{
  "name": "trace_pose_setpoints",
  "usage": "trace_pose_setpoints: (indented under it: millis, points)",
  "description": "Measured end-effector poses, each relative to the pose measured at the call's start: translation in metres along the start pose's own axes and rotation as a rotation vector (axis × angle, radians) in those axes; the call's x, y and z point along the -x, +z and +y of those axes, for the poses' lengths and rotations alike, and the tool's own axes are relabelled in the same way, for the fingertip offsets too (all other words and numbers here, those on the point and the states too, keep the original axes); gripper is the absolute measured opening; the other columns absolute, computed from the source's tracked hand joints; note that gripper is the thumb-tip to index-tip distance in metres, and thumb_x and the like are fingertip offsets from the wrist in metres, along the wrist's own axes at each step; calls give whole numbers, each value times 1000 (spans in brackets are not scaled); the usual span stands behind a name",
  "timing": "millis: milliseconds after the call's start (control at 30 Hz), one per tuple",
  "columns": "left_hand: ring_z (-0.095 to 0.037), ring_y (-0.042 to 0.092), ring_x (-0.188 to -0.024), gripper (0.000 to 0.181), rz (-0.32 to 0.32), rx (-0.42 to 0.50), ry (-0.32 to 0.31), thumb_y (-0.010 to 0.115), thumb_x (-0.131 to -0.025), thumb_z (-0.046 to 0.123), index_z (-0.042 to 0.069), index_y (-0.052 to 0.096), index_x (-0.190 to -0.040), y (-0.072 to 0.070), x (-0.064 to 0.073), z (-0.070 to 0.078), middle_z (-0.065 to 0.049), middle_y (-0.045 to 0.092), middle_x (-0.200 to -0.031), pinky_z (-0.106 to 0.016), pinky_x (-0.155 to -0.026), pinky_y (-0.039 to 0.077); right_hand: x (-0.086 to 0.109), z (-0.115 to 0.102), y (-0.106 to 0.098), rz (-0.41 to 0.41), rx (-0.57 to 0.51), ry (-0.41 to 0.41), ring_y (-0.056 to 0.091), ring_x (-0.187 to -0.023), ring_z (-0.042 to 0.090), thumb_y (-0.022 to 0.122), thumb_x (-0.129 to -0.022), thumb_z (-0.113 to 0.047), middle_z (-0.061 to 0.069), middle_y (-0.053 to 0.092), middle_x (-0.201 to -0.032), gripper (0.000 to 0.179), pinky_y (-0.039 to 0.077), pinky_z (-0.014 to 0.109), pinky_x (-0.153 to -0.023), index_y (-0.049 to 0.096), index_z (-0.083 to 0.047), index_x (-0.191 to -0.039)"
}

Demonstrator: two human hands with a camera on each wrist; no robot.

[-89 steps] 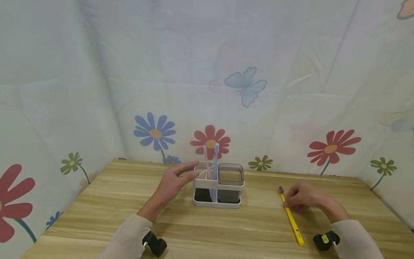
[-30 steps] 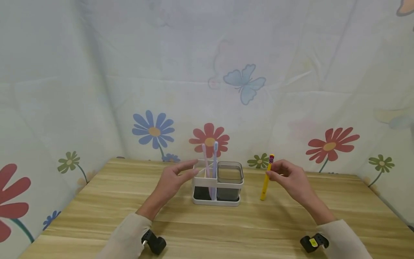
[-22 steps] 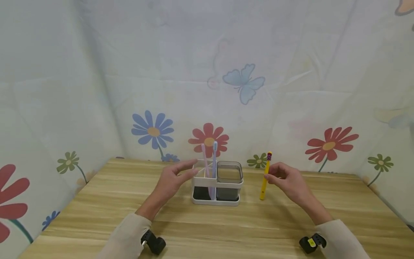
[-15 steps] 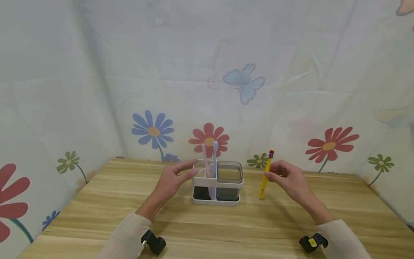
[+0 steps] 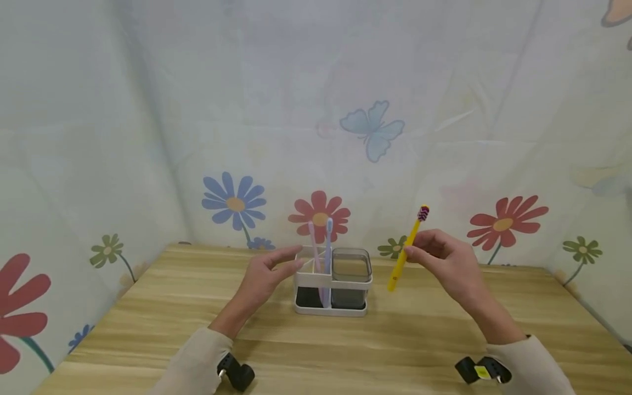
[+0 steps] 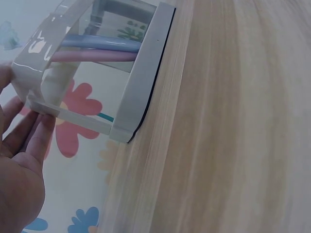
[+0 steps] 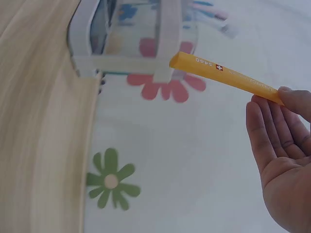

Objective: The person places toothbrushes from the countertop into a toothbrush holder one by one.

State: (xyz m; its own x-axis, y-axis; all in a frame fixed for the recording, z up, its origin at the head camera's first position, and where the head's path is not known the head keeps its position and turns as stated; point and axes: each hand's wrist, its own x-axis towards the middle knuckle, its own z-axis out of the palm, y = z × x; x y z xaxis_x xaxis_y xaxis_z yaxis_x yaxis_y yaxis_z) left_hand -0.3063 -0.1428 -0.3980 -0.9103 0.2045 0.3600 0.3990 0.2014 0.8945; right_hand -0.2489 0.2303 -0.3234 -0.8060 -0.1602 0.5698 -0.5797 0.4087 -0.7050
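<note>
A white toothbrush holder (image 5: 307, 278) stands on the wooden table in the head view. A pink toothbrush (image 5: 313, 236) and a blue toothbrush (image 5: 328, 237) stand upright in its left compartments; a clear grey cup (image 5: 352, 266) sits in its right part. My left hand (image 5: 261, 280) holds the holder's upper rim at its left end, thumb and fingertips on it. To the right, my right hand (image 5: 449, 262) pinches a yellow toothbrush (image 5: 402, 263) by its handle between thumb and fingers. Its purple-and-white bristle head points up and right, the handle end down toward the holder.
A wood-grain table (image 5: 316, 351) runs across the view. Behind it hangs a pale cloth backdrop (image 5: 276, 109) printed with flowers and a butterfly. A black wrist camera (image 5: 236, 372) is strapped at the left sleeve and another wrist camera (image 5: 483, 370) at the right.
The right hand has picked the yellow toothbrush up from the table, turned it bristles up, and lately raised and tilted it further. The left hand keeps its place at the holder.
</note>
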Motion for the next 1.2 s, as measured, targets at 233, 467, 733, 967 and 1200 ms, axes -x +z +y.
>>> trace_pose_setpoints:
  millis: [233, 467, 733, 967, 1200]
  points:
    - [-26, 59, -135, 44, 12, 8, -1, 79, -98, 28, 12, 72, -139, 2, 1, 1, -4, 69, -141, -53, -117, 41, -10, -27, 18, 0, -58, -24, 75, -89, 20, 75, -101, -10, 11, 76, -100, 17, 62, 27, -83, 71, -1, -115]
    - [-25, 59, -135, 44, 15, 8, -5, 79, -98, 29, 13, 72, -139, 2, 2, 0, -3, 68, -141, -54, -118, 41, -28, -36, 47, 1, -156, -43, 76, -90, 18, 75, -100, -6, 14, 76, -102, 18, 62, 29, -85, 71, 2, -115]
    - [-26, 59, -135, 44, 17, 11, 4, 79, -98, 28, 13, 72, -139, 2, 3, 0, -3, 68, -141, -55, -118, 41, -42, -42, 75, 19, -231, -46, 76, -91, 23, 77, -98, -8, 13, 76, -103, 21, 61, 31, -88, 70, 2, -116]
    - [-26, 59, -135, 44, 15, 4, 3, 78, -99, 28, 13, 72, -139, 2, 2, -1, -3, 68, -142, -55, -117, 41, -46, -37, 96, -1, -225, -8, 76, -93, 24, 78, -99, -14, 10, 76, -104, 24, 63, 35, -87, 71, -1, -118]
    - [-26, 59, -135, 44, 20, -1, -12, 78, -99, 30, 14, 72, -139, 2, 2, -2, -3, 68, -142, -55, -117, 42, -41, -27, 111, -35, -174, 23, 73, -94, 23, 78, -100, -18, 7, 75, -105, 24, 63, 32, -84, 72, -4, -119]
